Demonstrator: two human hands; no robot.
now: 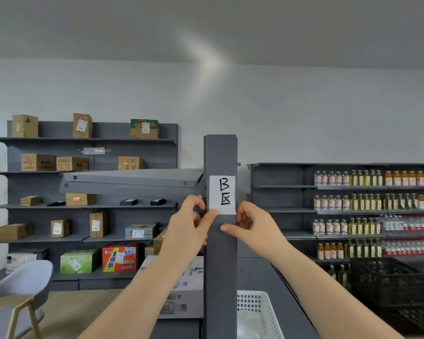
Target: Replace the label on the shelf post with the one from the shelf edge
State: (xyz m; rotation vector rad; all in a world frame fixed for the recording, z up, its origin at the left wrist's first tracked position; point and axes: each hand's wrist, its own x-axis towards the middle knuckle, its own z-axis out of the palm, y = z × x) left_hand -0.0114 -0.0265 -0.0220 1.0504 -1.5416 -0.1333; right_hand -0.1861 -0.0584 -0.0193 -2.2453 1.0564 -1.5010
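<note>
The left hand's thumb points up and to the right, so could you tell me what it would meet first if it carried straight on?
Most likely the white label on the shelf post: the left hand has its thumb tip already at the label's lower left corner.

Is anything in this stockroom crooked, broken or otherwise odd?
Yes: a grey shelf panel behind the post sits tilted, unlike the level shelves around it. The white label on the post hangs straight, with the left hand and right hand at its lower corners.
</note>
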